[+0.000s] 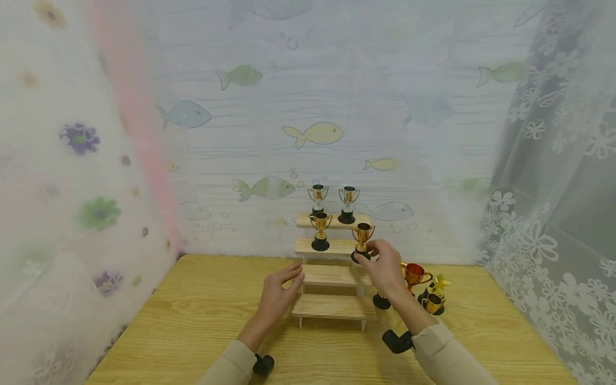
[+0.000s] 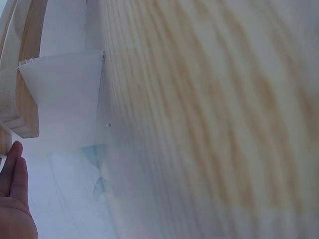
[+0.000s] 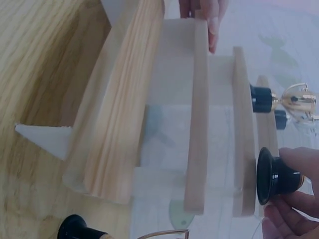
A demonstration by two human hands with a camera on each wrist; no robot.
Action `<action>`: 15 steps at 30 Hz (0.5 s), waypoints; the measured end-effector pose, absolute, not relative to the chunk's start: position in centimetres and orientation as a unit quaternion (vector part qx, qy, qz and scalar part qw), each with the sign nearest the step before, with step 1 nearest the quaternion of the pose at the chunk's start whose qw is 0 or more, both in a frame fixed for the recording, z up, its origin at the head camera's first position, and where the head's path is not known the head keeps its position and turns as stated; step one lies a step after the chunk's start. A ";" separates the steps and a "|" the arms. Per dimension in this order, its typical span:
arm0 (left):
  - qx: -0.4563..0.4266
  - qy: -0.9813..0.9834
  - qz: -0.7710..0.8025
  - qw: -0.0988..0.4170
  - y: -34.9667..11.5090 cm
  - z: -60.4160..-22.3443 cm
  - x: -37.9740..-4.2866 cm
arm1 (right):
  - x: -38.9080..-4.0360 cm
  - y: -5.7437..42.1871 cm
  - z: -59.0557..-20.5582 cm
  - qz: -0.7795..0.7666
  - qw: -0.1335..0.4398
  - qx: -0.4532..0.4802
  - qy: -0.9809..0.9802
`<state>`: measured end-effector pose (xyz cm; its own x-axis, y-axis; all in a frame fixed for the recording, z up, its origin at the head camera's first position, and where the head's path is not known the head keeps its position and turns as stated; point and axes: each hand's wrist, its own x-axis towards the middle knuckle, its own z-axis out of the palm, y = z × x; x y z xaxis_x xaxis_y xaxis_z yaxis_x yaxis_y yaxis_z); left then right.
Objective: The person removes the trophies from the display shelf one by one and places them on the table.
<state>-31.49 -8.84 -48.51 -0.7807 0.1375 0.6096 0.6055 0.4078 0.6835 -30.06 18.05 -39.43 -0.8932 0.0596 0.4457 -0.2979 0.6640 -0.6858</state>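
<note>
A four-step wooden display stand (image 1: 332,307) with white supports stands on the table. My right hand (image 1: 385,267) pinches a small gold trophy cup (image 1: 363,232) by its black base, upright at the right end of the second step from the top. In the right wrist view, the black base (image 3: 274,177) is right at that step's edge, with thumb and fingers around it. Another gold trophy (image 1: 321,227) is on the left of the same step. Two more trophies (image 1: 348,200) stand on the top step. My left hand (image 1: 276,294), fingers extended, touches the stand's left side.
Right of the stand, partly behind my right arm, are a red trophy cup (image 1: 415,274), a star-topped trophy (image 1: 441,283), a gold cup (image 1: 433,303) and a black trophy base (image 1: 382,301). Fish-patterned curtain (image 1: 313,107) hangs behind the wood-grain table (image 1: 192,321).
</note>
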 end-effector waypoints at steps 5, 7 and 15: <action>-0.228 -0.804 -0.498 0.233 -8.9 -48.5 -31.4 | -29.8 18.3 -39.5 0.405 0.210 0.063 -0.888; -0.229 -0.803 -0.498 0.234 -8.9 -48.5 -31.4 | -29.7 18.4 -39.6 0.405 0.206 0.060 -0.889; -0.227 -0.804 -0.495 0.238 -8.9 -48.7 -31.5 | -29.3 18.7 -39.6 0.407 0.201 0.057 -0.889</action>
<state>-31.51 -8.92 -48.66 -0.7837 0.1302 0.6073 0.6008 0.4071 0.6880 -29.27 18.68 -39.59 -0.9127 0.0614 0.4040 -0.2657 0.6621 -0.7007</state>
